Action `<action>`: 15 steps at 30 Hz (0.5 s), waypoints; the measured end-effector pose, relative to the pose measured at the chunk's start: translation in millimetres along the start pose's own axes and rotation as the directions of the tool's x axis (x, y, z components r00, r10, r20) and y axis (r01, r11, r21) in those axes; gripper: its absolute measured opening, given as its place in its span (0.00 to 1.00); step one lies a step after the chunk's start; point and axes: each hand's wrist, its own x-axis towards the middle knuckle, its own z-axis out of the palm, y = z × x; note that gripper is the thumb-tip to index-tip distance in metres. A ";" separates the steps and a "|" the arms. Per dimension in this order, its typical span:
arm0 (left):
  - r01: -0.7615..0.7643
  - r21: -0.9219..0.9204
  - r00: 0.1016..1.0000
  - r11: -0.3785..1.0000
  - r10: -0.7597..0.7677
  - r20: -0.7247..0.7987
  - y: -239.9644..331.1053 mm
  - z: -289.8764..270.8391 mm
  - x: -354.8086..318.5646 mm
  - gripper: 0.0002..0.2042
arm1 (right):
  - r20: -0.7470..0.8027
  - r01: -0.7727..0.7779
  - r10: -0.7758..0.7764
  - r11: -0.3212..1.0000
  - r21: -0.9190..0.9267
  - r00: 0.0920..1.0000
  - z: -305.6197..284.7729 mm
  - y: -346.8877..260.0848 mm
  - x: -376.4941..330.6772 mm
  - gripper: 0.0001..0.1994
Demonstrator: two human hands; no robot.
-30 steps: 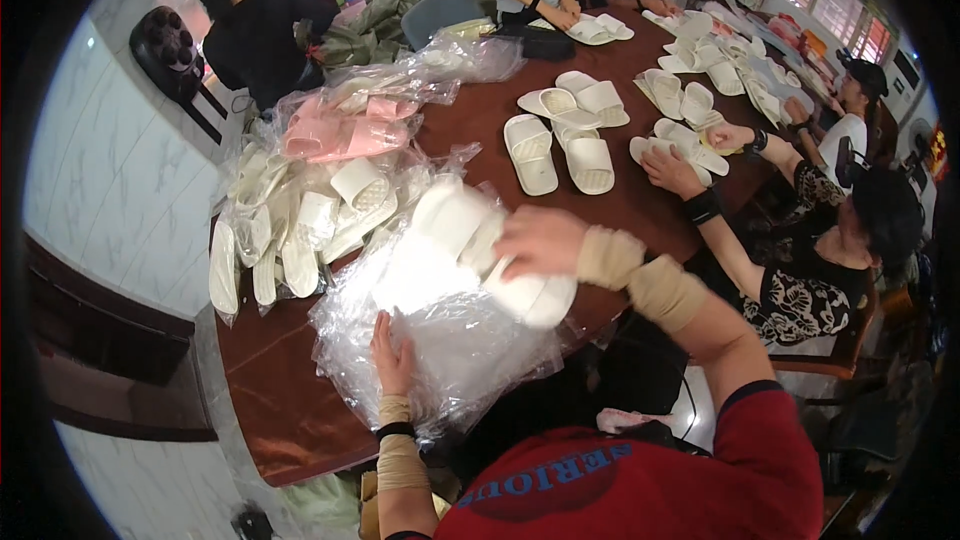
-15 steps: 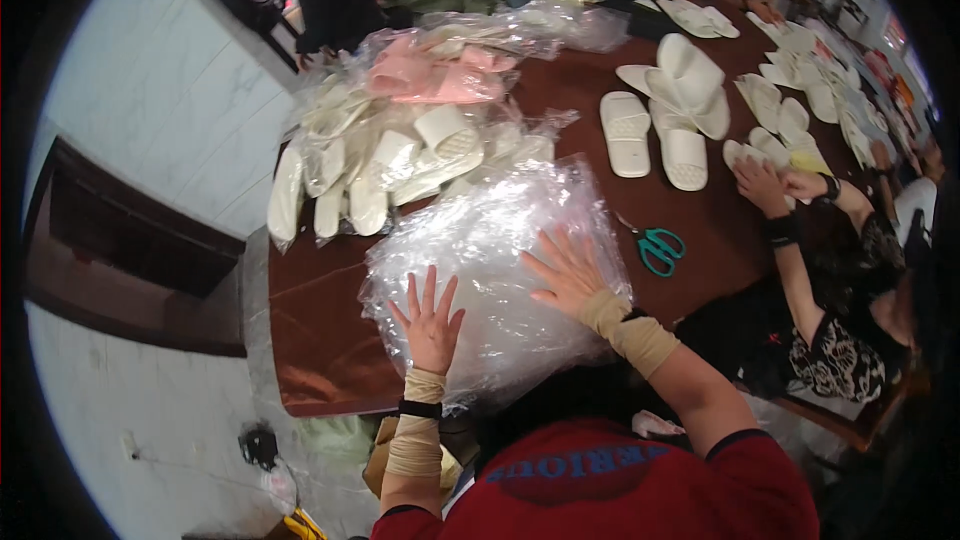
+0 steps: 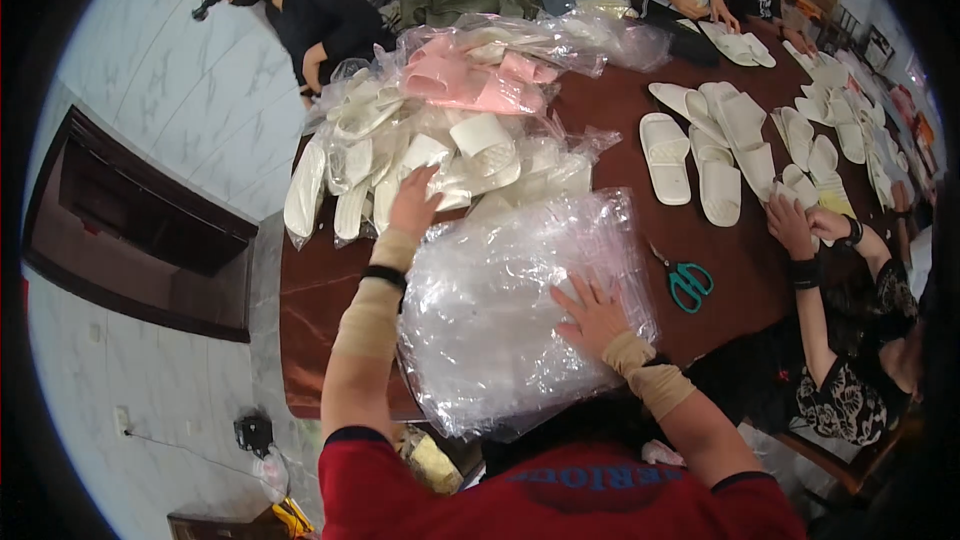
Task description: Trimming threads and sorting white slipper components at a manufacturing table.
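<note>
A stack of clear plastic bags (image 3: 510, 310) lies on the brown table (image 3: 320, 290) in front of me. My right hand (image 3: 590, 315) rests flat on the bags with fingers spread, holding nothing. My left hand (image 3: 415, 202) reaches forward to a heap of white slippers in plastic (image 3: 420, 155); its fingers touch a slipper at the heap's near edge. Whether it grips one I cannot tell. Pink slippers (image 3: 460, 80) lie behind the white heap.
Teal-handled scissors (image 3: 688, 282) lie right of the bags. Loose white slippers (image 3: 700, 155) spread across the right half of the table. A person at my right handles slippers (image 3: 800, 230). Another person in black (image 3: 300, 10) stands at the far left. Others work at the far end.
My left hand has left the plastic bags and stretched forward to the white slipper heap. My right hand stays pressed on the bags. The view has tilted slightly.
</note>
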 end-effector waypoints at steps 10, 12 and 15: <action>0.082 -0.058 0.951 0.995 -0.096 -0.292 -58.4 28.6 83.4 0.12 | 0.039 0.011 -0.013 0.999 0.038 0.999 3.1 -4.5 0.2 0.32; 0.018 -0.341 0.934 0.940 -0.138 -0.329 -52.6 -2.7 85.3 0.05 | 0.054 -0.009 0.007 0.999 0.043 0.999 7.2 -1.3 -0.6 0.32; -0.090 -0.735 0.905 0.673 -0.252 -0.342 4.8 -56.2 60.7 0.04 | 0.069 -0.049 0.047 0.998 0.026 0.997 6.5 6.8 0.1 0.32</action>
